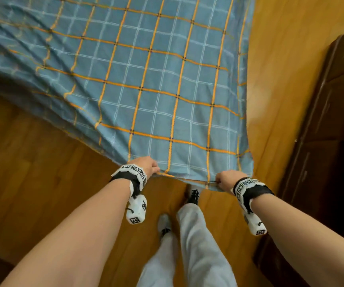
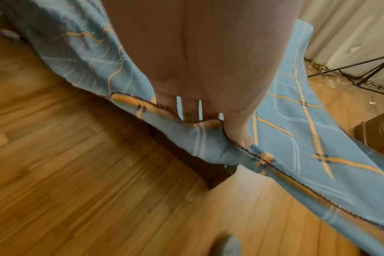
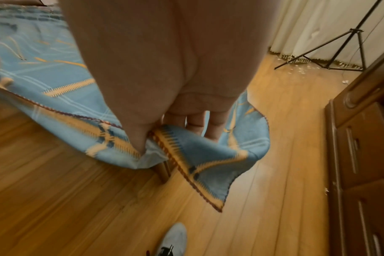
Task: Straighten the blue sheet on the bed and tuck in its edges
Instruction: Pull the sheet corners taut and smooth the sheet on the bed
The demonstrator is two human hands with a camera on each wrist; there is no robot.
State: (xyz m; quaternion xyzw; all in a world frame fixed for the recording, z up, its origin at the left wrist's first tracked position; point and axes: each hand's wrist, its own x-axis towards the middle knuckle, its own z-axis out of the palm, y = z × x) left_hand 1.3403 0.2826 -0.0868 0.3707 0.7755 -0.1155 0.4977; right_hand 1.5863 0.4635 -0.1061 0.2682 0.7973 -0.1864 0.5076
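Gripping the near hem of the blue sheet (image 1: 167, 90) in the head view: left hand (image 1: 146, 165) and right hand (image 1: 228, 179), both closed on the edge, cloth stretched taut and raised above the wooden floor (image 1: 32, 172). Left wrist view: thumb (image 2: 237, 131) and fingers pinching the hem, dark bed frame (image 2: 186, 155) beneath. Right wrist view: grip closed on bunched hem near the sheet corner (image 3: 219, 206); tripod (image 3: 331, 43) and cabinet (image 3: 362, 155) beyond.

Bare forearms, black wristbands (image 1: 129, 179) with white marker-tagged camera blocks, grey trousers (image 1: 196, 241).
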